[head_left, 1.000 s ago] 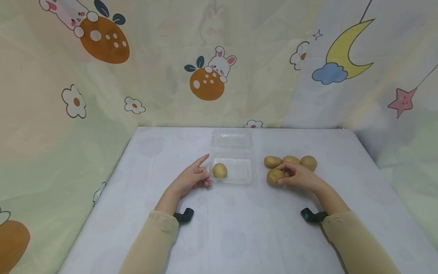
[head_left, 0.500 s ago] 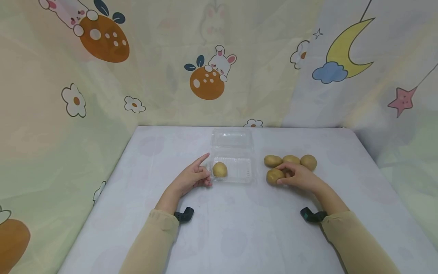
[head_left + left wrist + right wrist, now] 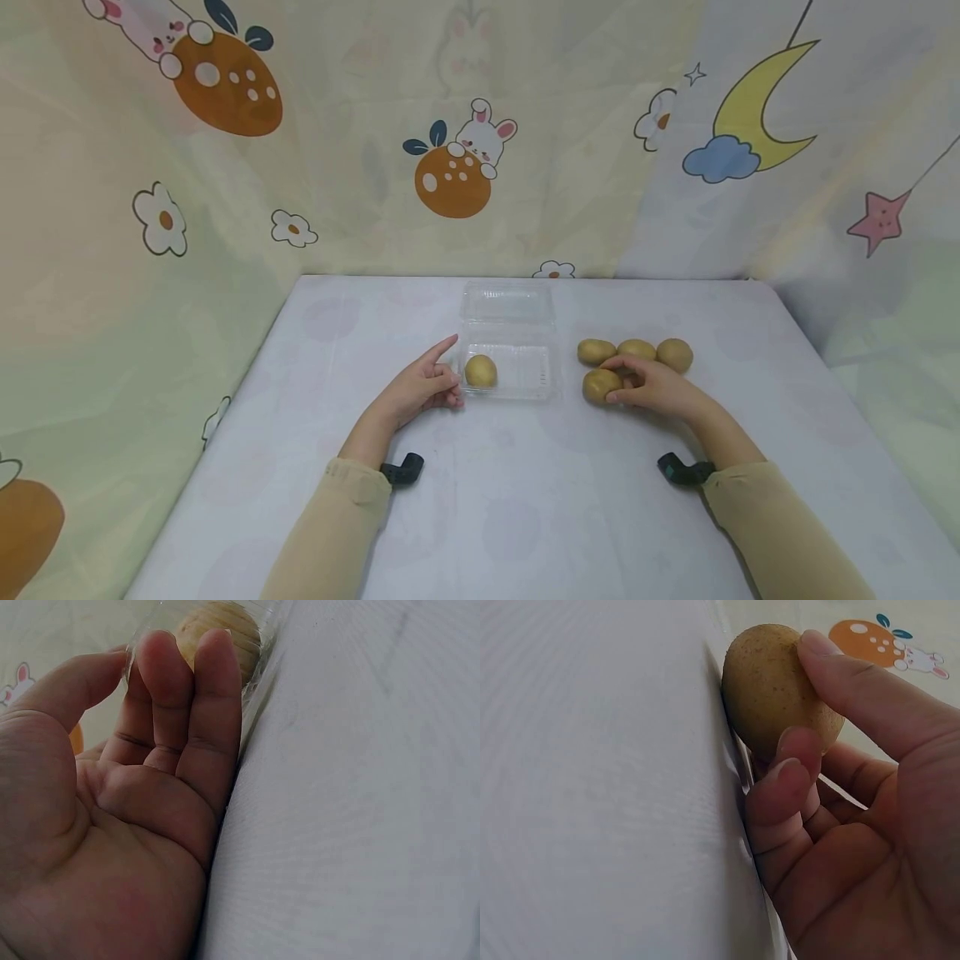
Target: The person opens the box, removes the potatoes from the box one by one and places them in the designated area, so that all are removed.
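A potato (image 3: 602, 387) is pinched between the thumb and fingers of my right hand (image 3: 651, 388). In the right wrist view, this potato (image 3: 769, 690) sits against the white tabletop, with the thumb on one side. My left hand (image 3: 420, 388) rests beside the left wall of a clear plastic clamshell box (image 3: 525, 372), index finger extended and the other fingers loosely bent. The box stands with its lid folded back, and one potato (image 3: 481, 372) lies in its left part. The left wrist view shows the fingertips right by the box wall, in front of that potato (image 3: 225, 634).
Three more potatoes, left (image 3: 596, 352), middle (image 3: 636, 349) and right (image 3: 675, 356), lie in a row just behind my right hand. A white cloth covers the table (image 3: 510, 500). Behind it hangs a printed curtain (image 3: 360, 150).
Almost nothing differs. My right hand keeps its pinch on the potato, and my left hand stays beside the box. The whole view has shifted very slightly.
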